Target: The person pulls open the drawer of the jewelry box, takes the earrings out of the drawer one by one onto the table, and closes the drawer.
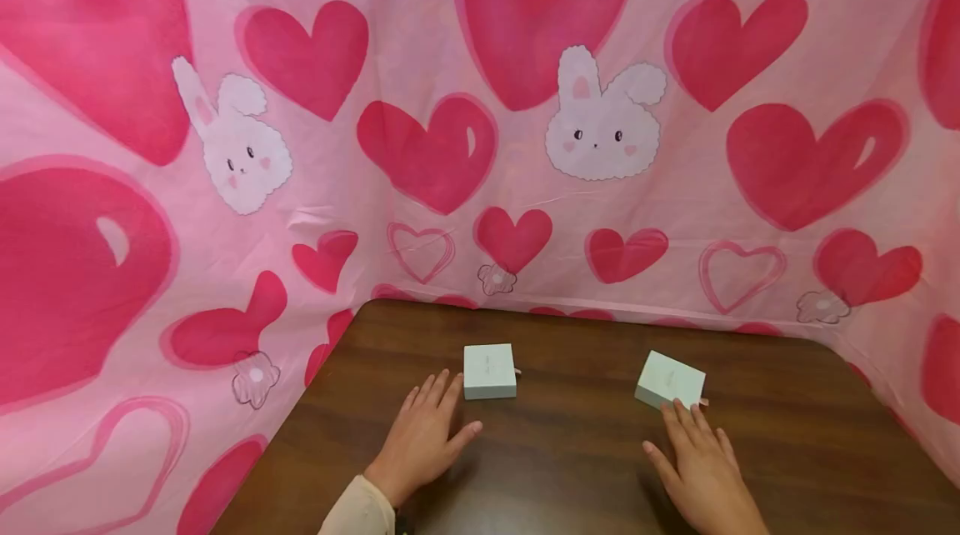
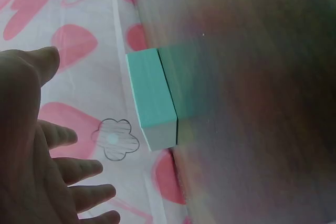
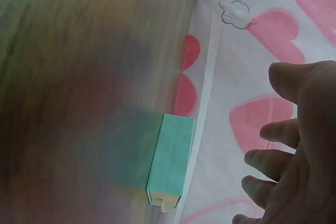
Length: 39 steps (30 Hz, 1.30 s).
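Observation:
Two small pale mint boxes lie on the brown wooden table, each with a tiny ribbon tab on its right side in the head view. My left hand (image 1: 429, 433), palm down with fingers spread, is just to the left of and nearer than the left box (image 1: 489, 371). In the left wrist view that box (image 2: 152, 95) stands apart from the fingertips. My right hand (image 1: 697, 460) reaches forward with straight fingers, its fingertips overlapping the near edge of the right box (image 1: 670, 379) in the head view. The right wrist view shows a gap between the fingers and this box (image 3: 171, 156).
The dark wooden table (image 1: 570, 443) has rounded far corners. A pink cloth (image 1: 525, 193) printed with red hearts and white rabbits hangs behind it and along its left and right sides.

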Motion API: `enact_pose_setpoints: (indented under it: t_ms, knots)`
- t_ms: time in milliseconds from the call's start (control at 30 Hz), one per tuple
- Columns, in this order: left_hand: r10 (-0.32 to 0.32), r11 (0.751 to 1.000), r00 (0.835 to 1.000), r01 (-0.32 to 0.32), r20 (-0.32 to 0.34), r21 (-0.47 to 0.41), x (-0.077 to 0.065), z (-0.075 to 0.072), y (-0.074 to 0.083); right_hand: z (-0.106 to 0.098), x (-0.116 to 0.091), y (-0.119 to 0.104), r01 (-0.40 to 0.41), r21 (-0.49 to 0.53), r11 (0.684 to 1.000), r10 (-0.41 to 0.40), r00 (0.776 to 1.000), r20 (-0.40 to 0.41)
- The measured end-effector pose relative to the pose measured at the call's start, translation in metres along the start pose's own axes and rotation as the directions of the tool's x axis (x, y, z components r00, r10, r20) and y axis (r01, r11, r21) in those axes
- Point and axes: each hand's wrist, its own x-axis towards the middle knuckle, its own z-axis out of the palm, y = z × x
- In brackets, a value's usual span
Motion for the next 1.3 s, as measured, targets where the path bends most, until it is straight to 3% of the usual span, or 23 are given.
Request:
enact_pose_setpoints:
  t_ms: [233, 533, 733, 967, 1300]
  knots:
    - [0.024, 0.999, 1.0, -0.024, -0.01, 0.027, -0.002, 0.004, -0.003, 0.007, -0.005, 0.0, -0.016, 0.007, 1.0, 0.016, 0.999, 0.045]
    - [0.062, 0.998, 0.997, -0.062, -0.041, 0.009, -0.005, 0.007, -0.006, 0.015, -0.006, 0.001, 0.041, 0.047, 0.998, -0.037, 0.997, -0.069]
    - [0.095, 0.995, 0.994, -0.095, -0.046, 0.01, -0.003, 0.006, -0.009, 0.017, 0.003, -0.001, -0.021, 0.095, 0.995, 0.025, 0.999, -0.045]
    - [0.108, 0.994, 0.992, -0.107, -0.067, 0.026, 0.001, 0.0, -0.011, 0.016, 0.016, -0.009, 0.008, 0.095, 0.995, -0.002, 0.998, -0.065]
    - [0.063, 0.998, 0.998, -0.063, 0.011, -0.012, 0.002, -0.002, -0.018, 0.019, 0.026, -0.022, 0.056, 0.113, 0.992, -0.045, 0.995, -0.092]
